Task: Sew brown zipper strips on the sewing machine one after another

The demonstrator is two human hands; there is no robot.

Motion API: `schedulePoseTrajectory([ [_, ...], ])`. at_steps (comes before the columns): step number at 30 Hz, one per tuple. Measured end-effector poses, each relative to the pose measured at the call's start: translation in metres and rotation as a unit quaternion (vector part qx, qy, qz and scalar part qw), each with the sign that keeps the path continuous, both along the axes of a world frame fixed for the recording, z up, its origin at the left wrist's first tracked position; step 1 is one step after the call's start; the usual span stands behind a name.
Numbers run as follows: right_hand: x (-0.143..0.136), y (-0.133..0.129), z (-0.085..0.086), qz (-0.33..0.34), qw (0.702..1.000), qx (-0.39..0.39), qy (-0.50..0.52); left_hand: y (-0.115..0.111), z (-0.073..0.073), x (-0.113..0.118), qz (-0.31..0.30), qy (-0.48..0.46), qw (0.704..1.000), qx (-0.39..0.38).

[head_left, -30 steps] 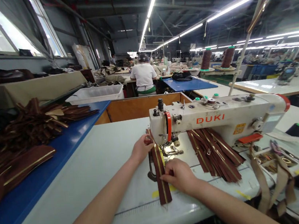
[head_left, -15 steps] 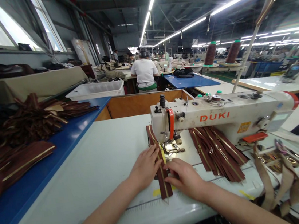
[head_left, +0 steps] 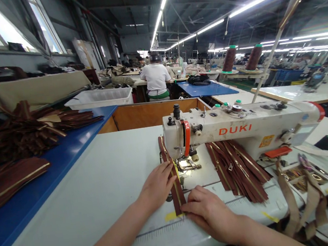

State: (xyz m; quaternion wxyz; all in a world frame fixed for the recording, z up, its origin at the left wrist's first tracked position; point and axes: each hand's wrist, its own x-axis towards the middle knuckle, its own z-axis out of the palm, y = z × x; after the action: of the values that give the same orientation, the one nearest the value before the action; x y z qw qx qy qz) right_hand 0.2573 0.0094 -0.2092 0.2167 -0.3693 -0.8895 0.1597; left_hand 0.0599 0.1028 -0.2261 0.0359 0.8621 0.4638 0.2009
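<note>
A brown zipper strip (head_left: 176,188) with a gold middle line lies on the white sewing table (head_left: 106,187) and runs under the presser foot of the white DUKI sewing machine (head_left: 237,129). My left hand (head_left: 157,186) lies flat against the strip's left side, fingers stretched out. At the strip's near end my right hand (head_left: 208,212) presses down with its fingertips. A yellow mark (head_left: 170,216) on the table lies at that end.
A pile of brown zipper strips (head_left: 238,167) lies under the machine arm. More brown strips (head_left: 23,133) are heaped on the blue table (head_left: 73,149) at left. Tan straps (head_left: 301,201) hang at right. A person in white (head_left: 156,79) sits far ahead. Two thread cones (head_left: 241,58) stand behind.
My left hand came off the machine head and down onto the strip. The strip has fed away from me under the foot, and my right hand has slid back to its near end.
</note>
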Motion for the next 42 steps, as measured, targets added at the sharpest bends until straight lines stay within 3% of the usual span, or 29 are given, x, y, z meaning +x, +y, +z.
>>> schedulePoseTrajectory([
  [6, 0.005, 0.015, 0.004, -0.015, 0.999, -0.014, 0.033, -0.004, -0.005, -0.002, -0.012, -0.001, 1.0, 0.003],
  [10, 0.004, 0.043, 0.004, -0.085, 0.992, 0.077, -0.047, -0.004, -0.007, -0.003, -0.018, 0.002, 1.0, 0.003],
  [14, -0.003, 0.057, 0.0, -0.063, 0.983, 0.125, -0.119, -0.005, -0.006, -0.003, -0.02, 0.005, 1.0, 0.005],
  [25, -0.021, 0.062, 0.002, -0.116, 0.983, 0.094, -0.104, -0.009, -0.004, -0.003, -0.017, -0.018, 1.0, 0.019],
  [42, -0.023, 0.062, -0.008, -0.096, 0.981, 0.146, -0.089, -0.014, -0.008, -0.004, -0.034, 0.037, 0.994, 0.101],
])
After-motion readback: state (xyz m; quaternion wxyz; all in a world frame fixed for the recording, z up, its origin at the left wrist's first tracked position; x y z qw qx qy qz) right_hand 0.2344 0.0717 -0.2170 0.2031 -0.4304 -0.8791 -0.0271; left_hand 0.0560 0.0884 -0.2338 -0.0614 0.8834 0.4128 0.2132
